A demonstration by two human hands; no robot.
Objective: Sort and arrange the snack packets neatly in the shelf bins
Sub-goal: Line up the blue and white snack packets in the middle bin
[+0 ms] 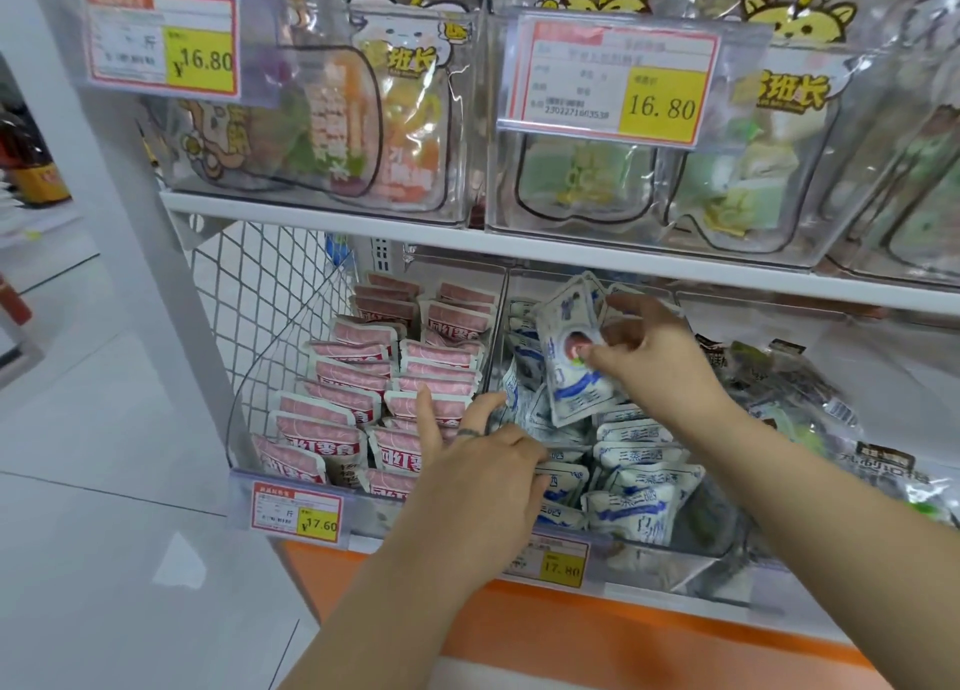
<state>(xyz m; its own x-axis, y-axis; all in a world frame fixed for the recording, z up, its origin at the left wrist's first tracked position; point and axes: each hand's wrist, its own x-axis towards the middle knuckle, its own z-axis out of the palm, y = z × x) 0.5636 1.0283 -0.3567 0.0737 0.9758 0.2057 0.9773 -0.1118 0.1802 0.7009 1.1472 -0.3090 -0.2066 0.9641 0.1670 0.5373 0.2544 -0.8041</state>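
Pink packets (358, 377) stand in rows in the left bin of the lower shelf. Just right of them the left hand (478, 476) lies over the middle bin (675, 551), fingers spread and bent on the blue-and-white packets (639, 486) there; whether it grips one I cannot tell. Further right, the right hand (649, 356) pinches a small bunch of packets (571, 356), raised above that bin's far end.

Pink-and-white packets (358, 408); white packets, blue script (636, 486); yellow price tags, red-bordered (296, 511); orange shelf base (571, 632); white wire mesh (270, 294).
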